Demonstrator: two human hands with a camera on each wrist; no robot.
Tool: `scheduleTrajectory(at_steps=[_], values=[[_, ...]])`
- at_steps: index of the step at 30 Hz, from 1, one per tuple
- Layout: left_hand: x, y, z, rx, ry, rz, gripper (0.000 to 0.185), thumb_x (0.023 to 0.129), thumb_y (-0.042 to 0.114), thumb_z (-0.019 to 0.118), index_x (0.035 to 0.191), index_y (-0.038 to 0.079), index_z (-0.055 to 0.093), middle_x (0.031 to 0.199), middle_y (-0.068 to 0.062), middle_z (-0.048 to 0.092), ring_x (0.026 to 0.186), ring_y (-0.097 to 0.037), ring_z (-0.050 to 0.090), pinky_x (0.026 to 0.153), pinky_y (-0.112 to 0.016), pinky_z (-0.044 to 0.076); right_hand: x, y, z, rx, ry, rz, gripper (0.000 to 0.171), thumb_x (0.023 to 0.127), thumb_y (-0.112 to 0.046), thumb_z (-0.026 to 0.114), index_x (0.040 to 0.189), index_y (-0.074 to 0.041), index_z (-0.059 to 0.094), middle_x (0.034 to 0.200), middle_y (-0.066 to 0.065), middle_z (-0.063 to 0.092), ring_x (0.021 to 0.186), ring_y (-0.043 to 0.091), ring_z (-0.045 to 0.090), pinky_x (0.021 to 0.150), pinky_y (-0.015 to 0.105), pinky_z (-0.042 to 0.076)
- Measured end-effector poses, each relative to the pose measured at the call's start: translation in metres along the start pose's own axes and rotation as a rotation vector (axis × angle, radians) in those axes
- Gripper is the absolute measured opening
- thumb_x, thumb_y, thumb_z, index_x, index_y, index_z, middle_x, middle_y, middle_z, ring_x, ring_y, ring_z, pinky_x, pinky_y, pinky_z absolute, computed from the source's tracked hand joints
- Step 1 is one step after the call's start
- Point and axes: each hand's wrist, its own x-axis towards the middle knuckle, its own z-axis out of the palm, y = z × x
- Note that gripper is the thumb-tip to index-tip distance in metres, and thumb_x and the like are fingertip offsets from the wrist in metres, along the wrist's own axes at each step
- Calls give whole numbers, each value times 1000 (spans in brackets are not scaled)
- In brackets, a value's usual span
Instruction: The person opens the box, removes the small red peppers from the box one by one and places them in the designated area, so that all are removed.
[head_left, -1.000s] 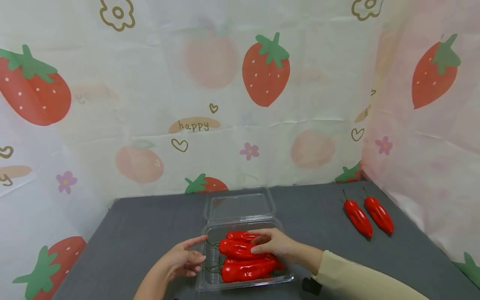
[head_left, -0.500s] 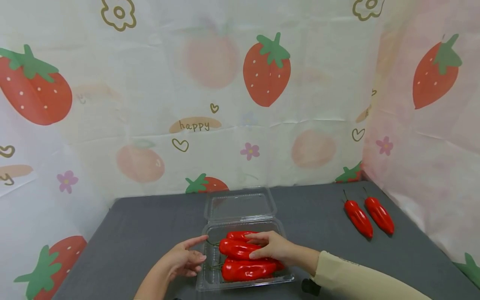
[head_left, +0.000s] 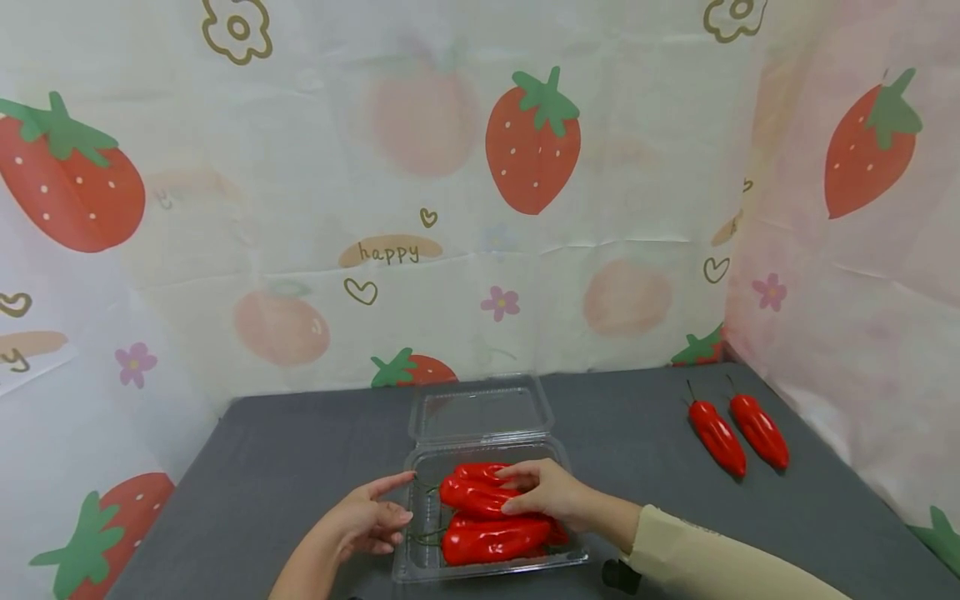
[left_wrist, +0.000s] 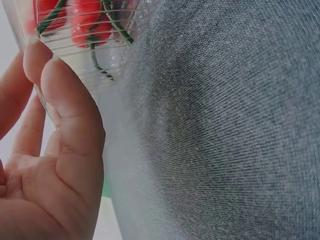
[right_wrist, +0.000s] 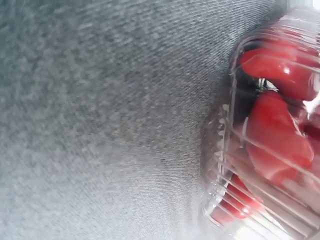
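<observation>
Several glossy red peppers with green stems lie piled in a clear plastic clamshell box (head_left: 450, 575), its lid (head_left: 483, 412) folded back. In the head view, my right hand (head_left: 558, 493) reaches in from the right. Its thumb and fingers grip an upper red pepper (head_left: 468, 497), covering its right end. Closer to me, another red pepper (head_left: 491, 542) lies across the pile. My left hand (head_left: 360, 517) is at the box's left side, its index finger extended to the rim. In the left wrist view, its thumb (left_wrist: 70, 100) overlaps the box edge near the stems.
Two more red peppers, a left one (head_left: 716, 437) and a right one (head_left: 759, 431), lie side by side at the back right of the grey-covered table (head_left: 315, 450). A strawberry-printed cloth (head_left: 450, 192) hangs behind and at both sides.
My right hand stays on the upper pepper, which has shifted and tilted slightly, with its fingers moving a little. My left hand keeps its place at the box.
</observation>
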Motion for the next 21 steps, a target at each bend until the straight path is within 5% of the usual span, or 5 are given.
scheduleTrajectory(at_steps=[11,21], values=[[0,0,0,6,0,-1,67,92,2,63,151,3,31,74,-1,59,56,-9,58,54,-24,50,-2,-2,3,-65,79,3,51,81,4,74,129,5,58,99,9,65,87,21,61,75,39,55],[1,-1,1,0,7,-9,67,91,2,64,150,3,33,75,-2,60,56,-9,59,54,-24,50,-1,-2,4,-38,123,16,46,82,7,70,126,10,58,107,13,66,89,21,62,78,40,55]])
